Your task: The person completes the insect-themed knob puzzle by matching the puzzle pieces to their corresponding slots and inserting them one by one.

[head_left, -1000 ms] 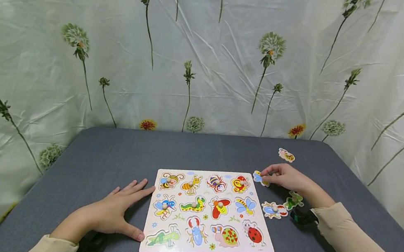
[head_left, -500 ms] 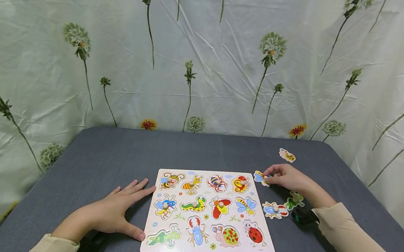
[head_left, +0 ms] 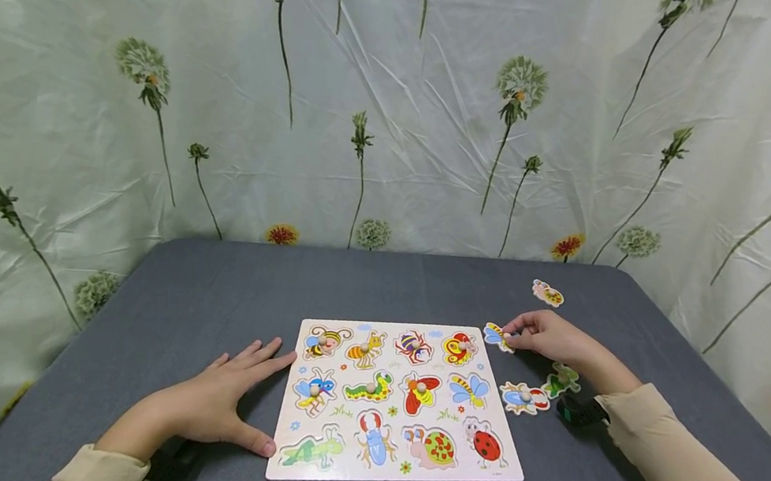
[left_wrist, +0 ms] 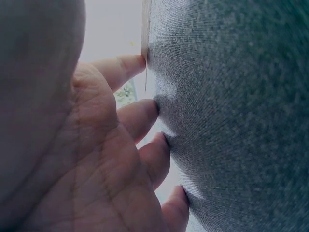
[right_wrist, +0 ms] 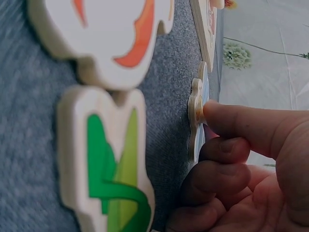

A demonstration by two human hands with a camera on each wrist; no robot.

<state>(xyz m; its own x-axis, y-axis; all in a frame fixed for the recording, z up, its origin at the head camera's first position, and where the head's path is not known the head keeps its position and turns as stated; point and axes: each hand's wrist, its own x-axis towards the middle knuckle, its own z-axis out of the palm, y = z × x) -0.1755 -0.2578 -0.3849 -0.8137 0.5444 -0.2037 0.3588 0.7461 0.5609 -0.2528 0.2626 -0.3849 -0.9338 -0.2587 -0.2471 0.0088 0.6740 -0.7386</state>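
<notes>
My right hand (head_left: 550,337) pinches the small knob of a dragonfly puzzle piece (head_left: 496,337) just off the upper right edge of a wooden insect puzzle board (head_left: 469,475). In the right wrist view, thumb and fingertips meet at the knob of this dragonfly piece (right_wrist: 194,96), which is seen edge-on close to the cloth. The left hand (head_left: 208,411) lies with fingers spread, its thumb and index fingertip at the board's left edge. In the left wrist view its fingertips (left_wrist: 149,108) press down on the grey cloth. The board's dragonfly recess (head_left: 469,391) is unfilled.
Right of the board lie a stag beetle piece (head_left: 518,398), a partly covered red piece (head_left: 539,399) and a green grasshopper piece (head_left: 562,379). A snail piece (head_left: 548,292) lies farther back. Several knobbed pieces sit in the board's upper rows. A flowered curtain (head_left: 418,149) hangs behind the table.
</notes>
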